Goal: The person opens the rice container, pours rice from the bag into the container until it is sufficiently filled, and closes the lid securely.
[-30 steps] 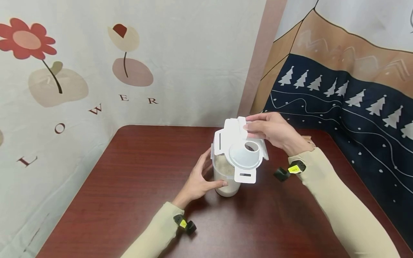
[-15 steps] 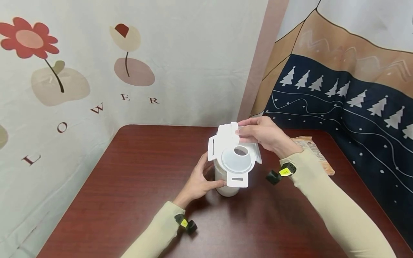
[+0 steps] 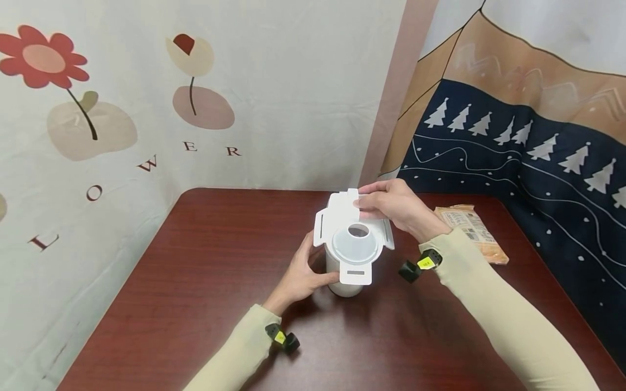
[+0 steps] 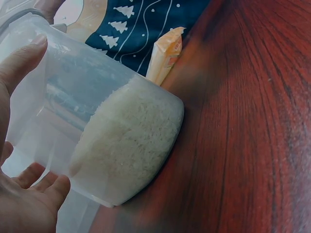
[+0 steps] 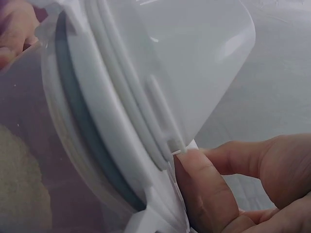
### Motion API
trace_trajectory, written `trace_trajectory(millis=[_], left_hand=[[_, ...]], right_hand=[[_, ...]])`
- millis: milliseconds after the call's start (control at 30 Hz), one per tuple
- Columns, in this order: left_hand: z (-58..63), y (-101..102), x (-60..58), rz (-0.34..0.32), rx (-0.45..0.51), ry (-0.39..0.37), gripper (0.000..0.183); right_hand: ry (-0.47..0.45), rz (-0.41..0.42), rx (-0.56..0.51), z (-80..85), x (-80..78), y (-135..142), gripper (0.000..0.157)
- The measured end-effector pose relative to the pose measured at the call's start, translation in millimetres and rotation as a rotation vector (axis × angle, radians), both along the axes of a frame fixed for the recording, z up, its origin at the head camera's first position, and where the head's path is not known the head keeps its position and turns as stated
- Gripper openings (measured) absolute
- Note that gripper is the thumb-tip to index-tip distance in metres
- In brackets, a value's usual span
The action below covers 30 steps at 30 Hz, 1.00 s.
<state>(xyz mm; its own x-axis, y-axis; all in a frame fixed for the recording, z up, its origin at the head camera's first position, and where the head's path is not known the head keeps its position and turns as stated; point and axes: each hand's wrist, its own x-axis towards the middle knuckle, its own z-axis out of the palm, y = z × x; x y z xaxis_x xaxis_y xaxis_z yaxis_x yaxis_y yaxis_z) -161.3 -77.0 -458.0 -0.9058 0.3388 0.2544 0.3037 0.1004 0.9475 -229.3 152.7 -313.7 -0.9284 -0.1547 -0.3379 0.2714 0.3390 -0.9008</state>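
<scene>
A clear plastic container [image 4: 63, 92], partly filled with white rice [image 4: 129, 131], stands on the dark red table. My left hand [image 3: 299, 276] grips its side, thumb on the near side and fingers behind. Over the container's mouth lies a white lid [image 3: 336, 214] with side flaps and a raised, cone-shaped spout [image 3: 354, 250]. My right hand [image 3: 393, 207] pinches the lid at its far right part. A grey seal [image 5: 80, 111] under the lid shows right at the rim in the right wrist view. From above, the lid hides most of the container.
On the table [image 3: 220, 233], behind the right forearm, lies an orange-and-white packet [image 3: 471, 228]. Printed cloths [image 3: 293, 92] hang along the table's far and right sides. Each wrist carries a small black camera with a yellow label.
My right hand has brought the lid left and down onto the container's mouth. The rice, seen beneath the lid before, is now covered from above. The packet has come into fuller view. My left hand stays put.
</scene>
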Motion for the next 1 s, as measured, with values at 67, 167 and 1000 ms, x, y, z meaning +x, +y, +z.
trace_trajectory(millis=[67, 167, 1000], left_hand=[[-0.3, -0.2, -0.3, 0.000, -0.001, 0.002, 0.101], [-1.0, -0.4, -1.0, -0.003, 0.000, 0.006, 0.101], [-0.5, -0.8, -0.8, 0.013, -0.016, 0.001, 0.096]], right_hand=[[-0.002, -0.002, 0.005, 0.2, -0.1, -0.9, 0.049], [-0.002, -0.008, 0.014, 1.2, 0.2, -1.8, 0.049], [0.063, 0.016, 0.097, -4.5, 4.4, -2.2, 0.048]])
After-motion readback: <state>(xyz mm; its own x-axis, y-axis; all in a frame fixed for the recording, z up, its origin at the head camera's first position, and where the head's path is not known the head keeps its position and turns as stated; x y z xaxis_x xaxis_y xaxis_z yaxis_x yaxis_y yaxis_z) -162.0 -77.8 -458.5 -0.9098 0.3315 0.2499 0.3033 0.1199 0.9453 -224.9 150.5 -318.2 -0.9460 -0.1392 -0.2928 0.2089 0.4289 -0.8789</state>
